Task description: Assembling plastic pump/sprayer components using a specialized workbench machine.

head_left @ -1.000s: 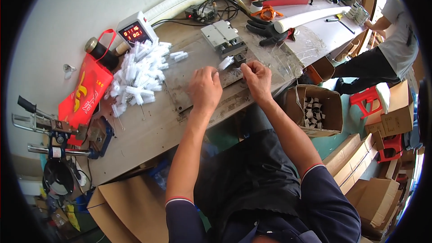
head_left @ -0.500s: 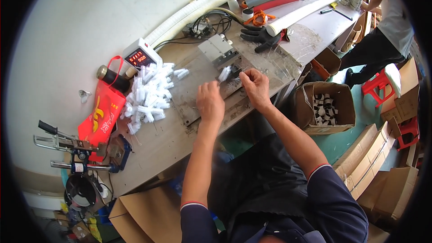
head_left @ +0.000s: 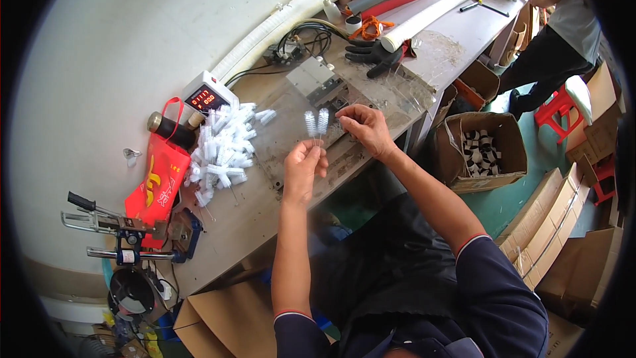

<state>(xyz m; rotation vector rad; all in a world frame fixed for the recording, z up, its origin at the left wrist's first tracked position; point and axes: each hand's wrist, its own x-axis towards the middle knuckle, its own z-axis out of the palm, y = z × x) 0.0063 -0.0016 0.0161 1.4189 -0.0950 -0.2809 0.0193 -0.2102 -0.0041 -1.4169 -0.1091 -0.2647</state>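
Near the workbench (head_left: 265,219) front edge, the left hand (head_left: 303,169) pinched two white brushes (head_left: 316,122) upright; the right hand (head_left: 363,129) hovered half-curled, empty.

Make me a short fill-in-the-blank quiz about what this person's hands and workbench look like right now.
1. The left hand holds up two small white brushes by their thin ____ stems.
2. The pile of white brushes lies on the bench beside a ____ bag.
3. The right hand holds ____ and hovers near the brush tips.
4. On the floor to the person's right, an open ____ box holds small white parts.

Missing words: wire; red; nothing; cardboard
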